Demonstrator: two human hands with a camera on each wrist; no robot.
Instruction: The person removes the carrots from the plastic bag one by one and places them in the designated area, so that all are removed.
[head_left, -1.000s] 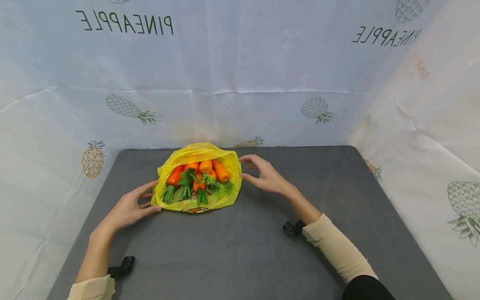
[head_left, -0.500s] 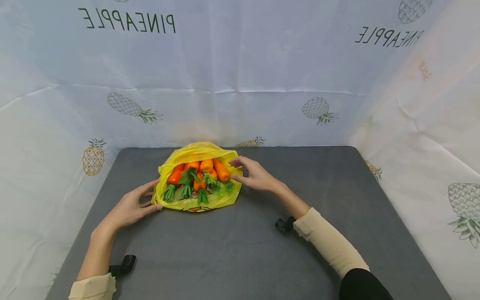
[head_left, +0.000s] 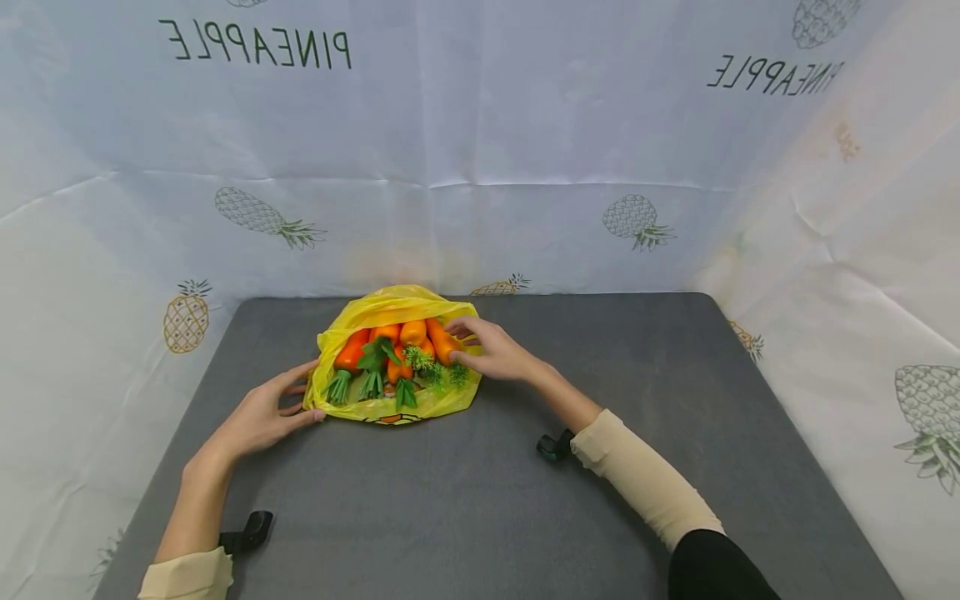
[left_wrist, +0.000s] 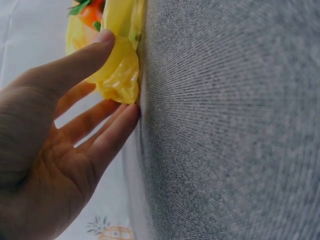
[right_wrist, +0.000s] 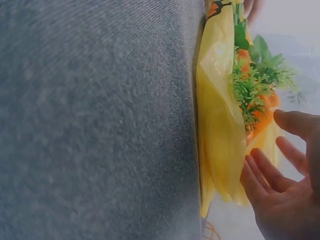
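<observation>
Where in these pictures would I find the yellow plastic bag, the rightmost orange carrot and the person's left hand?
Yellow plastic bag (head_left: pixel 405 302): head view, on its far wall.
Rightmost orange carrot (head_left: pixel 440 338): head view, on its middle.
Left hand (head_left: pixel 260 417): head view, on the middle of the hand.

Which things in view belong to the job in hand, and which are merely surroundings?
Belong to the job:
yellow bag
orange vegetables inside
green leaves
left fingers at the bag
right fingers by the vegetables

Surroundings:
grey table
printed cloth
black wrist gadgets
</observation>
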